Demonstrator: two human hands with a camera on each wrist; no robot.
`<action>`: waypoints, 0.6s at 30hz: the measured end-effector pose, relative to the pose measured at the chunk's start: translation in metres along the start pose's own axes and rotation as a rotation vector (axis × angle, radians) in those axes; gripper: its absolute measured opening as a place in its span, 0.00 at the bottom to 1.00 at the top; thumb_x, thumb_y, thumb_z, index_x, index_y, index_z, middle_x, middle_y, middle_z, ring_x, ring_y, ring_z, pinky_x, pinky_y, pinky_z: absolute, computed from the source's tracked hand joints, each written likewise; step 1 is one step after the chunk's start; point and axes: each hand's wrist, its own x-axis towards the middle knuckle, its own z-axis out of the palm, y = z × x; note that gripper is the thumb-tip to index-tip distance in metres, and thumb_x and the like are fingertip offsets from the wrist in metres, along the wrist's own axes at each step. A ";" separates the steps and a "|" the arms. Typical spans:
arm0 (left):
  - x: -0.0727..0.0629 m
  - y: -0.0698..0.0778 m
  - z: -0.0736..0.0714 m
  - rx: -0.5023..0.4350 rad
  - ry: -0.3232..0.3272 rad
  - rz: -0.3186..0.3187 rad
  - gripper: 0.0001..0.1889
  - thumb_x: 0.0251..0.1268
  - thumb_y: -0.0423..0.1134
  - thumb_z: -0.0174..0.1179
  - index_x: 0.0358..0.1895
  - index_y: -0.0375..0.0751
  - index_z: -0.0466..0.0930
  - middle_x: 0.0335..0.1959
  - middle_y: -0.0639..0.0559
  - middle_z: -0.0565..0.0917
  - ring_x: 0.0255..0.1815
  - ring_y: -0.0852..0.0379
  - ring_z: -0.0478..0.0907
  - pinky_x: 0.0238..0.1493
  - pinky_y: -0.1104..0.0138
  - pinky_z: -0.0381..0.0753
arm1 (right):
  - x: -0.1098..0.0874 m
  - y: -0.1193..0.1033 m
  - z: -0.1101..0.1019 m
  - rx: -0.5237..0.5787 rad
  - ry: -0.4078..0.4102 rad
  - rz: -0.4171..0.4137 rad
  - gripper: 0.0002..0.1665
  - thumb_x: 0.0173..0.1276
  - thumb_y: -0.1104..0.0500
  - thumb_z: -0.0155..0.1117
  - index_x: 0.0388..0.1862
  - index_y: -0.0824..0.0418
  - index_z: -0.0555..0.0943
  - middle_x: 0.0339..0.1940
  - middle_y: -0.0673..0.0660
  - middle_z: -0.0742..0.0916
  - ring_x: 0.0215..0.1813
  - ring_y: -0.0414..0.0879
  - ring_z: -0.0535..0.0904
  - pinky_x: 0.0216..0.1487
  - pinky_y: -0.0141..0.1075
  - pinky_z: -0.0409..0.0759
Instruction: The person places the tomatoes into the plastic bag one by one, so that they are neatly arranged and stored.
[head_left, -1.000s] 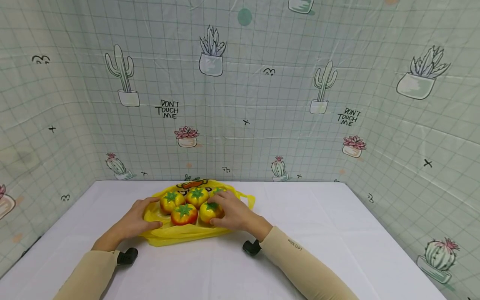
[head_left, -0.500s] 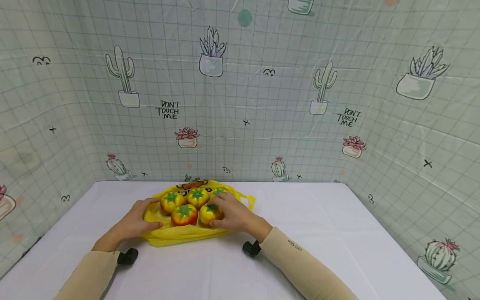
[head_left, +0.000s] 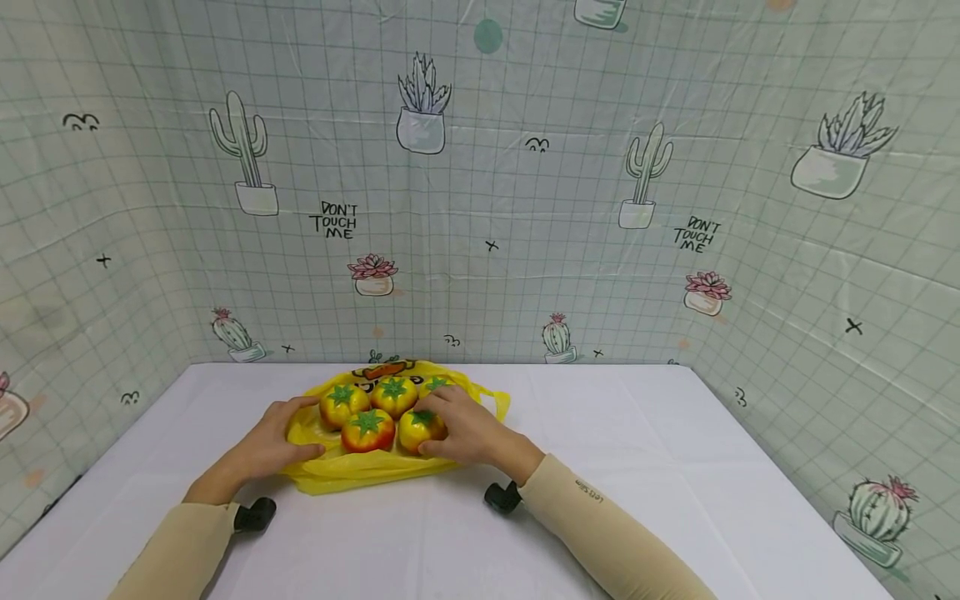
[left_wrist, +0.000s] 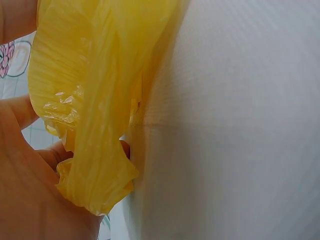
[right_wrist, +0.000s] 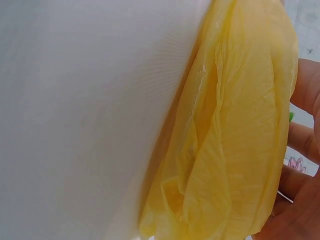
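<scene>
A yellow plastic bag (head_left: 352, 475) lies spread on the table with several yellow-red tomatoes (head_left: 367, 432) sitting on it, each topped by a green star-shaped calyx. My left hand (head_left: 270, 442) holds the bag's left side, thumb at the front and fingers at the back. In the left wrist view, crumpled bag film (left_wrist: 95, 110) hangs between the fingers. On the right, my right hand (head_left: 472, 429) grips the front-right tomato (head_left: 417, 431) with thumb in front and fingers over its back. The rearmost right tomato (head_left: 437, 384) is partly hidden behind that hand. Bag folds (right_wrist: 235, 130) fill the right wrist view.
A white cloth (head_left: 615, 467) covers the table. Behind and at both sides hang grid-patterned curtains (head_left: 480, 192) printed with cacti. The bag's handle loop (head_left: 502, 403) sticks out at the right. A black wrist device (head_left: 255, 515) sits below each wrist.
</scene>
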 end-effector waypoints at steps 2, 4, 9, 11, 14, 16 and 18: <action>0.000 0.001 0.000 -0.001 0.000 0.000 0.42 0.52 0.48 0.68 0.68 0.34 0.60 0.62 0.27 0.61 0.60 0.31 0.61 0.59 0.35 0.61 | 0.000 0.000 0.000 -0.002 0.001 0.004 0.28 0.62 0.46 0.66 0.61 0.50 0.74 0.62 0.51 0.74 0.64 0.46 0.66 0.63 0.39 0.70; 0.000 0.002 0.000 -0.002 0.000 0.002 0.42 0.52 0.47 0.68 0.68 0.33 0.60 0.62 0.27 0.61 0.61 0.31 0.61 0.59 0.34 0.60 | 0.000 0.001 0.000 -0.002 0.000 0.009 0.28 0.63 0.45 0.66 0.61 0.50 0.74 0.62 0.51 0.74 0.64 0.46 0.66 0.63 0.39 0.70; 0.000 0.003 -0.001 -0.002 -0.004 -0.002 0.42 0.52 0.47 0.67 0.68 0.33 0.59 0.62 0.27 0.60 0.61 0.30 0.61 0.59 0.34 0.60 | -0.001 0.000 -0.001 0.007 -0.003 0.021 0.28 0.63 0.44 0.65 0.61 0.49 0.74 0.63 0.52 0.73 0.64 0.46 0.66 0.63 0.40 0.70; 0.000 0.004 -0.001 -0.004 -0.006 -0.005 0.42 0.52 0.47 0.67 0.68 0.33 0.59 0.62 0.26 0.60 0.61 0.30 0.60 0.59 0.34 0.60 | -0.002 0.000 -0.002 0.009 0.003 0.022 0.28 0.64 0.44 0.64 0.61 0.49 0.74 0.63 0.52 0.73 0.64 0.46 0.67 0.63 0.40 0.70; 0.000 0.004 0.000 -0.009 -0.009 -0.004 0.42 0.52 0.47 0.67 0.68 0.33 0.59 0.62 0.26 0.59 0.61 0.30 0.60 0.59 0.34 0.60 | -0.003 0.000 -0.004 0.004 0.022 0.019 0.27 0.64 0.43 0.63 0.60 0.50 0.74 0.62 0.52 0.73 0.63 0.46 0.68 0.63 0.40 0.70; 0.000 0.004 0.000 -0.006 -0.011 -0.003 0.42 0.52 0.47 0.68 0.68 0.33 0.59 0.62 0.26 0.59 0.61 0.30 0.60 0.59 0.34 0.60 | -0.003 0.001 -0.007 0.001 0.040 0.009 0.27 0.64 0.43 0.62 0.59 0.50 0.75 0.61 0.51 0.74 0.63 0.46 0.68 0.63 0.40 0.70; 0.001 0.003 -0.001 0.003 -0.009 0.003 0.42 0.52 0.48 0.67 0.68 0.33 0.59 0.62 0.26 0.59 0.61 0.30 0.61 0.58 0.34 0.61 | -0.003 0.002 -0.009 0.008 0.058 0.002 0.25 0.65 0.43 0.62 0.59 0.50 0.75 0.60 0.51 0.75 0.63 0.46 0.68 0.63 0.40 0.70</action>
